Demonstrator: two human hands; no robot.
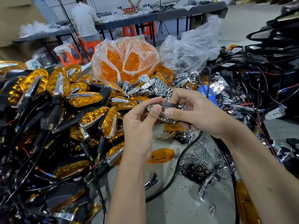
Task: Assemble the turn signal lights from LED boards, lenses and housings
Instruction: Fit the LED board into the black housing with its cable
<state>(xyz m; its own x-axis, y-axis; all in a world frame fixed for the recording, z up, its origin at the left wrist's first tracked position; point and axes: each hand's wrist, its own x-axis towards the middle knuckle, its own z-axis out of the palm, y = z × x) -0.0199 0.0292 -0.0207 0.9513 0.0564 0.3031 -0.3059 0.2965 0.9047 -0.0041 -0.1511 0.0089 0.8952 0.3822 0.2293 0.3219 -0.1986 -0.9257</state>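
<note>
Both my hands hold one part above the table's middle: a black housing with a chrome reflector (166,116) seated in it, its round cells facing me. My left hand (140,126) pinches its left end, thumb on the reflector. My right hand (194,112) grips the right side, thumb pressing the chrome face. An amber lens (161,156) lies loose on the table below my hands. A black LED board (194,172) lies to its right, and a second LED board (182,137) sits just under my right hand.
Finished amber signal lights (64,102) are heaped at left. A clear bag of amber lenses (126,62) stands behind, with loose chrome reflectors (152,86) before it. Wired black housings (258,86) pile up at right. Screws (200,155) are scattered nearby. A person (85,20) works at a far bench.
</note>
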